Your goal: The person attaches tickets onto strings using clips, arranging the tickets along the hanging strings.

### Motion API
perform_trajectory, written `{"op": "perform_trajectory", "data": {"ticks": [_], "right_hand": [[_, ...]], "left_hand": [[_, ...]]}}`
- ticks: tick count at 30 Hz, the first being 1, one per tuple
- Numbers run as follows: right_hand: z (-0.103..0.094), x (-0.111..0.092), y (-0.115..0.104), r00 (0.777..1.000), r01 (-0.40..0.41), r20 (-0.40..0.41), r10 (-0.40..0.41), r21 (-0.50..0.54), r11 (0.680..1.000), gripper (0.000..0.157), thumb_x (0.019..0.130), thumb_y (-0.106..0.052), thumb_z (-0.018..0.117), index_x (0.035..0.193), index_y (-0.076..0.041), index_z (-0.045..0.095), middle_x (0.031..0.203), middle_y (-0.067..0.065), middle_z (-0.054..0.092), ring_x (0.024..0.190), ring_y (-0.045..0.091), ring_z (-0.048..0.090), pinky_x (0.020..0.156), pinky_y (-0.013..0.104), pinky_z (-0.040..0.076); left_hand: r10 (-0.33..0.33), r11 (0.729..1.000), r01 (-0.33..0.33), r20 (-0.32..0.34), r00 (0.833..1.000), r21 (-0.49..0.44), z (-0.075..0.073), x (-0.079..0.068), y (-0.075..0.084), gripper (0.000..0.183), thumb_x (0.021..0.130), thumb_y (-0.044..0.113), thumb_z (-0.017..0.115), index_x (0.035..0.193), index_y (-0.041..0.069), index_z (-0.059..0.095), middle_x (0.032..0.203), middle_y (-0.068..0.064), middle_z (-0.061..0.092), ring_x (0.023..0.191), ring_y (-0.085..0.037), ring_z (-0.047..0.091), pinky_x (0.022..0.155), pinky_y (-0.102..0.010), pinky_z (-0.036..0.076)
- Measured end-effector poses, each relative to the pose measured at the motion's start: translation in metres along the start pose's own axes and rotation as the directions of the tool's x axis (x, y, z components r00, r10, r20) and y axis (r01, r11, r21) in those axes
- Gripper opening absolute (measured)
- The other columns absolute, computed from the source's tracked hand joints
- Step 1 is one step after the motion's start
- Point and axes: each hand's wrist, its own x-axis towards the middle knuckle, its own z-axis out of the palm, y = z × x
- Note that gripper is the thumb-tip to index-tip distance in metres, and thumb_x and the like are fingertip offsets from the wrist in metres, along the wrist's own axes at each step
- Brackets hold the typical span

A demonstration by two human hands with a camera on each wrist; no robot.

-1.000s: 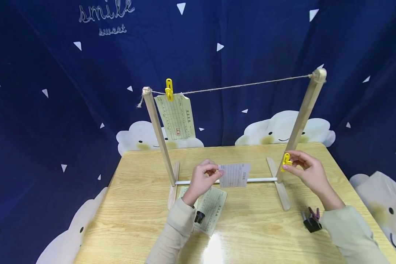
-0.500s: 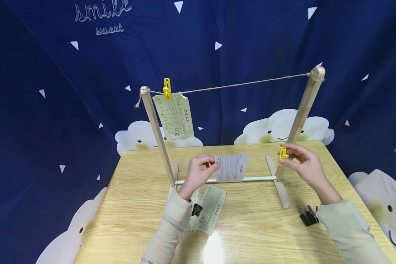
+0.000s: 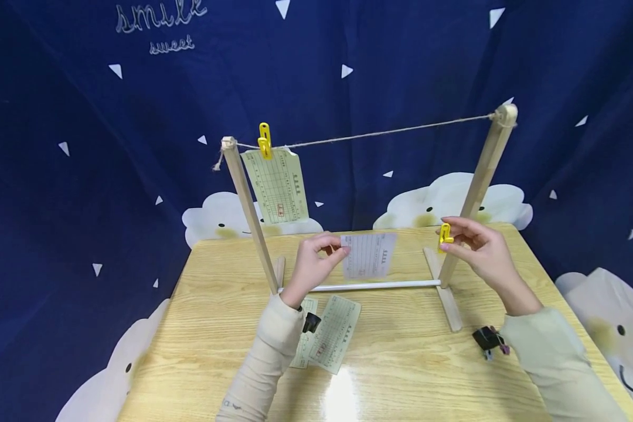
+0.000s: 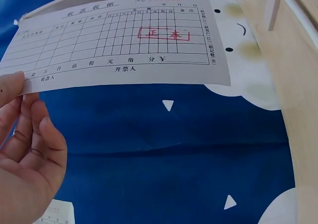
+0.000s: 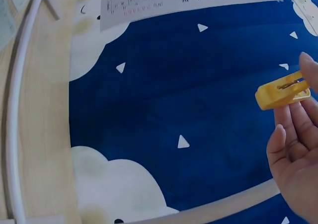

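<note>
My left hand [image 3: 316,265] pinches the left edge of a white receipt slip [image 3: 368,255], held up between the posts and below the string [image 3: 380,133]. In the left wrist view the slip [image 4: 114,42] shows a printed table and a red stamp. At the right post, my right hand [image 3: 482,261] pinches a yellow clip [image 3: 445,237] by its handles between thumb and fingers. The right wrist view shows that clip [image 5: 280,92] with nothing in its mouth. Near the string's left end, another yellow clip [image 3: 265,140] holds a pale green receipt [image 3: 276,186].
Two wooden posts [image 3: 250,217] carry the string, with a white bar [image 3: 374,286] between their feet. Two more receipts [image 3: 336,334] lie on the table [image 3: 401,363], partly behind the left sleeve. Wrist cameras show as black shapes. Behind hangs a blue curtain [image 3: 348,105] with clouds.
Both hands have risen, the left carrying the white slip up above the white bar. The right hand has also moved a little left with the yellow clip. The hung receipt remains on the string.
</note>
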Motion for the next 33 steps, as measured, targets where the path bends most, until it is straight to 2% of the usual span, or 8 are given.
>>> {"op": "perform_trajectory", "data": {"ticks": [4,11,18,22,29,33], "right_hand": [[0.002,0.004,-0.003,1.0,-0.026,-0.009,0.027,0.063,0.998,0.035,0.072,0.018,0.064,0.105,0.005,0.062,0.085,-0.005,0.066,0.071,0.006,0.057,0.063,0.013,0.045],[0.005,0.009,-0.007,0.997,-0.07,-0.013,0.071,0.073,0.995,0.028,0.078,0.013,0.062,0.103,0.002,0.064,0.087,-0.006,0.066,0.074,0.006,0.059,0.063,0.013,0.046],[0.013,0.015,-0.015,0.999,-0.036,0.038,0.028,0.219,0.975,0.034,0.075,0.019,0.06,0.103,0.0,0.064,0.086,0.0,0.065,0.075,0.008,0.058,0.066,0.015,0.047],[0.016,0.021,-0.02,0.998,-0.027,0.06,0.015,0.202,0.979,0.032,0.076,0.017,0.061,0.102,-0.001,0.063,0.087,-0.001,0.065,0.076,0.008,0.058,0.068,0.015,0.047],[0.023,0.037,-0.034,0.997,0.015,0.069,-0.034,0.256,0.967,0.027,0.076,0.015,0.063,0.1,0.001,0.063,0.087,0.001,0.066,0.076,0.011,0.059,0.067,0.016,0.047],[0.028,0.048,-0.044,0.998,0.014,0.056,-0.025,0.197,0.98,0.027,0.076,0.014,0.063,0.099,-0.001,0.064,0.085,0.001,0.065,0.074,0.011,0.057,0.065,0.016,0.046]], "left_hand": [[0.002,1.0,-0.002,-0.002,1.0,-0.005,-0.003,0.003,0.002,0.004,0.074,-0.011,0.065,0.071,-0.01,0.063,0.069,-0.018,0.061,0.062,-0.014,0.05,0.058,-0.027,0.044],[0.047,0.999,-0.047,-0.011,0.999,0.013,-0.008,0.009,0.003,0.005,0.074,-0.012,0.065,0.07,-0.01,0.063,0.068,-0.017,0.061,0.06,-0.017,0.05,0.056,-0.028,0.045],[0.07,0.998,-0.07,-0.014,0.997,0.004,-0.015,0.019,0.006,0.005,0.075,-0.012,0.064,0.07,-0.011,0.063,0.069,-0.018,0.061,0.06,-0.015,0.049,0.055,-0.031,0.044],[0.083,0.996,-0.083,-0.017,0.996,0.015,-0.019,0.024,0.009,0.005,0.076,-0.011,0.064,0.072,-0.01,0.064,0.07,-0.017,0.061,0.06,-0.015,0.049,0.056,-0.032,0.045],[0.127,0.992,-0.126,-0.014,0.992,0.026,-0.025,0.034,0.014,0.005,0.077,-0.012,0.063,0.072,-0.01,0.063,0.07,-0.018,0.061,0.059,-0.018,0.05,0.056,-0.029,0.044],[0.147,0.988,-0.147,-0.013,0.989,0.04,-0.029,0.037,0.017,0.005,0.077,-0.012,0.063,0.073,-0.01,0.064,0.07,-0.018,0.061,0.058,-0.019,0.049,0.055,-0.027,0.043]]}}
